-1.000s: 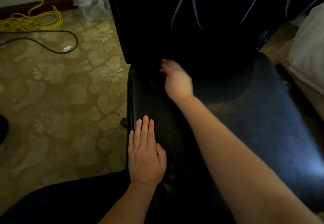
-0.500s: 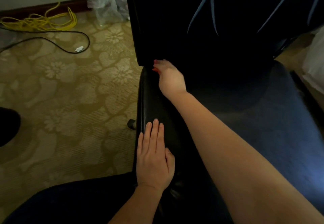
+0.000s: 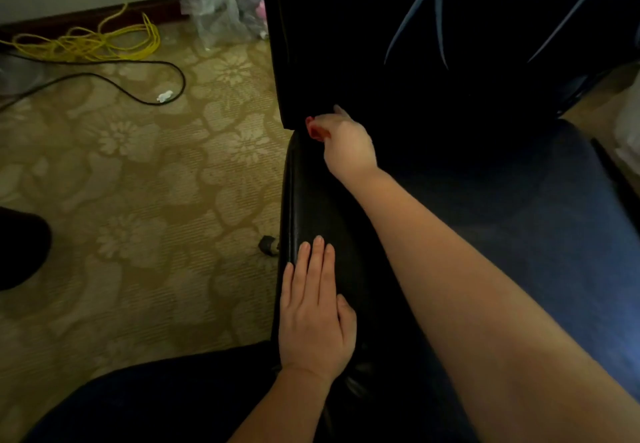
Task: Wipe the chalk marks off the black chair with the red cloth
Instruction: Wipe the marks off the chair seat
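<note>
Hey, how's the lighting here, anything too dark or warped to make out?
Head view: dim; the black chair backrest sinks into shadow, the red cloth shows only as a sliver at the right hand; the carpet is brighter; the wide-angle lens enlarges the near right forearm.

Carpeted room, floral carpet (image 3: 138,172), loose yellow cable (image 3: 90,42), wall skirting (image 3: 69,18)

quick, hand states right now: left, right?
Left hand: open, flat on the black chair seat edge.
Right hand: closed, holding the red cloth at the seat's back corner.
</note>
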